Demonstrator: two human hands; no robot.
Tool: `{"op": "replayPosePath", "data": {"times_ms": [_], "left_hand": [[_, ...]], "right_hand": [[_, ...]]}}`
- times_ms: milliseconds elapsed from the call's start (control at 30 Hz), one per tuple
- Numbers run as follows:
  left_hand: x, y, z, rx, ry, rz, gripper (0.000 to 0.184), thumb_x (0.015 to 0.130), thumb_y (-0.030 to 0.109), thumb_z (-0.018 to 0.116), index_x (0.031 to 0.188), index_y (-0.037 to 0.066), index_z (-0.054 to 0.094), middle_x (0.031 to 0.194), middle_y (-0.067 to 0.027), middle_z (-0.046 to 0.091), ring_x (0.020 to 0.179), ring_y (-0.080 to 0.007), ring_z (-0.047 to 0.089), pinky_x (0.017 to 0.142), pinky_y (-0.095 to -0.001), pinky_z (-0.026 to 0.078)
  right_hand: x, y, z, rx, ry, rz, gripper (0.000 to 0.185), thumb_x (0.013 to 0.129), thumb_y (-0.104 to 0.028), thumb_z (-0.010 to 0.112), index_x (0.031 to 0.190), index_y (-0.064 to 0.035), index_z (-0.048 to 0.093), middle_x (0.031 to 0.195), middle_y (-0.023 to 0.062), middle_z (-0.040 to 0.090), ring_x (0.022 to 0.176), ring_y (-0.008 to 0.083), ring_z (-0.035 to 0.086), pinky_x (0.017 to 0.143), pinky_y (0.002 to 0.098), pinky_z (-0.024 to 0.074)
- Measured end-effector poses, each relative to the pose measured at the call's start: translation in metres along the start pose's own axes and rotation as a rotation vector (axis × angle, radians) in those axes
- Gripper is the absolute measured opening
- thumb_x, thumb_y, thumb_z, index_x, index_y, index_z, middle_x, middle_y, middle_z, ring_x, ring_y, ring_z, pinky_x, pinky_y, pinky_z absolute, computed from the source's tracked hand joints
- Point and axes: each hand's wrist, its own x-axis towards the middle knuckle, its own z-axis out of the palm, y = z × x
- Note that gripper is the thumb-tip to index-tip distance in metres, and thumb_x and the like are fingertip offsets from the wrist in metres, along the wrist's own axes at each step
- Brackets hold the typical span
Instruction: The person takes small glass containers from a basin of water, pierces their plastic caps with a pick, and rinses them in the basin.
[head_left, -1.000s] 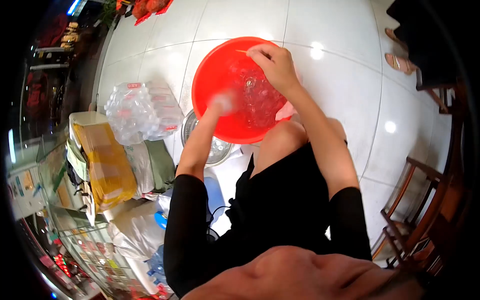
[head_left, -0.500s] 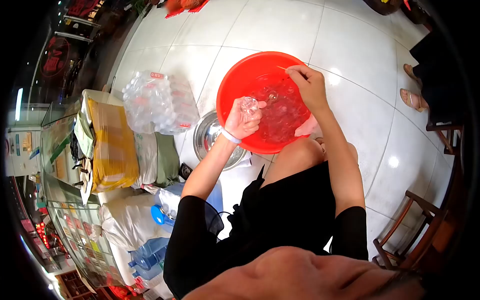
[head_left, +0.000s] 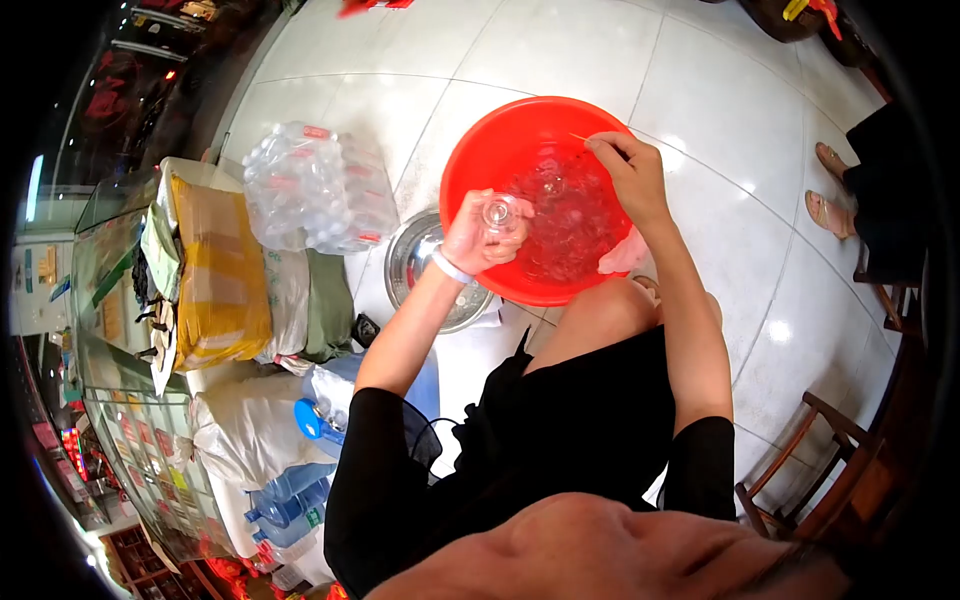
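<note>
Seems to be partway through, judging by the small clear cup (head_left: 500,213) held up in the left hand (head_left: 478,240) and by the many clear pieces (head_left: 570,225) lying in the red basin (head_left: 475,150)

Cannot establish how many pieces are done with; to judge by the spread in the basin, far from finished

Noted on the floor (head_left: 720,200) beside the basin: a metal bowl (head_left: 398,262), with what may be more clear pieces inside, too unclear to confirm

Located over the near-left part of the basin, above the wall: the cup, colourless and see-through, with a round end turned up towards the camera and ring-like outlines within; cannot tell whether wet, chipped or marked

Grip of the left hand: closed, with fingers wrapped around the cup

Grip of the right hand (head_left: 632,172): pinched on a thin stick (head_left: 579,136), tip pointing over the far-right part of the basin

Found at the near-right rim, close to the knee: a pink cloth-like item (head_left: 624,254)
</note>
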Motion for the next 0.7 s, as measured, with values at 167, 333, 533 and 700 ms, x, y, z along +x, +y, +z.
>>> {"op": "replayPosePath", "data": {"times_ms": [167,333,533,700], "left_hand": [[0.019,-0.003,0.006,0.449,0.634,0.033,0.038,0.076,0.035,0.055,0.094,0.002,0.054,0.074,-0.012,0.059,0.061,-0.0174,0.057,0.054,-0.0268,0.046],[0.015,-0.025,-0.085,1.432,0.839,0.455,0.027,0.078,0.02,0.06,0.095,0.001,0.055,0.086,-0.0104,0.063,0.082,-0.0184,0.061,0.068,-0.0262,0.048],[-0.069,-0.013,-0.132,0.62,1.246,0.889,0.025,0.075,0.01,0.064,0.093,0.004,0.049,0.061,-0.0009,0.049,0.048,-0.0079,0.044,0.043,-0.0206,0.036],[-0.119,-0.132,-0.281,0.724,1.588,0.158,0.044,0.058,0.011,0.077,0.089,0.003,0.047,0.058,-0.0052,0.051,0.043,-0.0134,0.045,0.039,-0.0283,0.037]], "right_hand": [[0.001,0.003,-0.006,-0.053,-0.052,0.002,0.018,0.082,-0.012,0.054,0.087,0.0032,0.063,0.079,0.0051,0.063,0.075,0.0092,0.055,0.069,0.0215,0.0428],[0.0,0.0,-0.008,-0.037,0.007,-0.002,0.018,0.08,-0.013,0.055,0.085,0.0024,0.063,0.073,0.0053,0.062,0.069,0.0096,0.054,0.064,0.022,0.0427],[-0.002,-0.001,-0.004,-0.009,-0.016,-0.01,0.02,0.078,-0.016,0.055,0.085,0.0016,0.064,0.069,0.0059,0.061,0.063,0.0102,0.054,0.061,0.0227,0.0429],[-0.005,-0.004,0.001,-0.059,-0.031,0.025,0.019,0.079,-0.015,0.055,0.084,0.0008,0.064,0.069,0.0046,0.061,0.063,0.0096,0.054,0.061,0.0231,0.0434]]}}
